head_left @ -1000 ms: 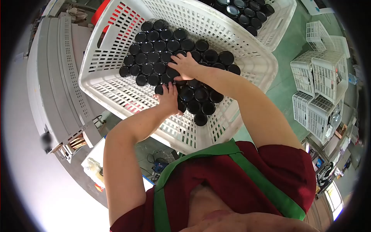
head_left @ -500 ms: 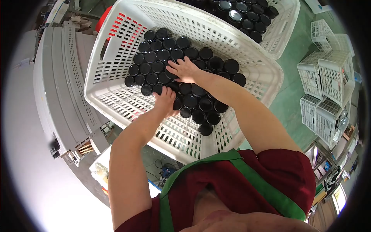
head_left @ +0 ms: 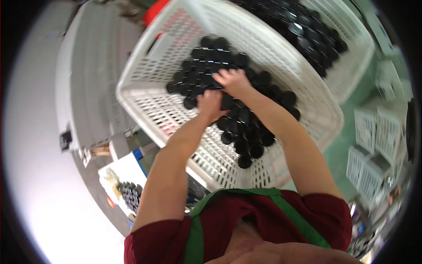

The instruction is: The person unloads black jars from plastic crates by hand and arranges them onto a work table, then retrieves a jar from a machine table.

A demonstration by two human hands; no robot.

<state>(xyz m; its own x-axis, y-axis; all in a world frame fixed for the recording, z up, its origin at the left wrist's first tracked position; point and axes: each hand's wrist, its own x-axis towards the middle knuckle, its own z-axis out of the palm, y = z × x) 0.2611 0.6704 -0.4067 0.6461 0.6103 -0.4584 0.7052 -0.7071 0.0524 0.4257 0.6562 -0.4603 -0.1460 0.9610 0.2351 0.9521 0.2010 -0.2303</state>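
Note:
Many glossy black round pieces (head_left: 200, 66), which look like jars standing upright, crowd the middle of a white slatted plastic crate (head_left: 154, 99). My right hand (head_left: 234, 82) lies on top of them with its fingers spread over the tops. Closer to me, my left hand (head_left: 211, 105) bends its fingers over the near side of the same pile, its thumb off to the right. Motion blurs the picture, and the jars under my palms are hidden.
A second white crate (head_left: 351, 72) with black jars adjoins at the upper right. White crates (head_left: 365, 127) are stacked on the green floor at the right. A grey machine (head_left: 99, 75) stands left. A white surface (head_left: 132, 167) at lower left bears more black pieces.
The view has turned and shifted, so the crate now appears farther right and tilted. Both hands are still on the jars, with little visible movement relative to the crate.

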